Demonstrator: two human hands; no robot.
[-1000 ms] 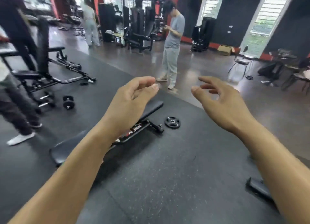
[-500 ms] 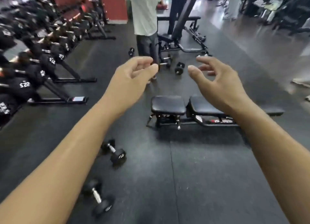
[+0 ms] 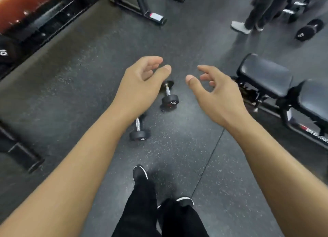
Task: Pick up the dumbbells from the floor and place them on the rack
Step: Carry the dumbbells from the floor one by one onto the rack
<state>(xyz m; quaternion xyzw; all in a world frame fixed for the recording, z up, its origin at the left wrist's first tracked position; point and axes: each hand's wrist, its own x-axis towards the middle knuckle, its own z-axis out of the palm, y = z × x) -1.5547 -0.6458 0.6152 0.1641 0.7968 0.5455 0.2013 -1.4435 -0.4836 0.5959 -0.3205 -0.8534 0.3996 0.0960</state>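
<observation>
Two small black dumbbells with chrome handles lie on the dark rubber floor ahead of my feet. The farther dumbbell point(image 3: 169, 97) shows one end and its handle; my left hand point(image 3: 140, 85) covers its other end. The nearer dumbbell point(image 3: 139, 131) is partly under my left wrist. My left hand hovers above them, fingers curled and apart, holding nothing. My right hand point(image 3: 215, 96) floats to the right of the dumbbells, also empty with fingers spread. The dumbbell rack point(image 3: 33, 22) runs along the upper left, blurred, with numbered weights on it.
A black padded bench point(image 3: 266, 77) stands at the right. A rack foot point(image 3: 142, 9) juts out at the top centre. Another person's legs point(image 3: 260, 7) and a larger dumbbell point(image 3: 308, 30) are at the top right. My own legs and shoes point(image 3: 142, 176) are below.
The view has swung down and left from the gym room to the floor. The two dumbbells now lie right under my hands, much closer than before. Both hands stay empty.
</observation>
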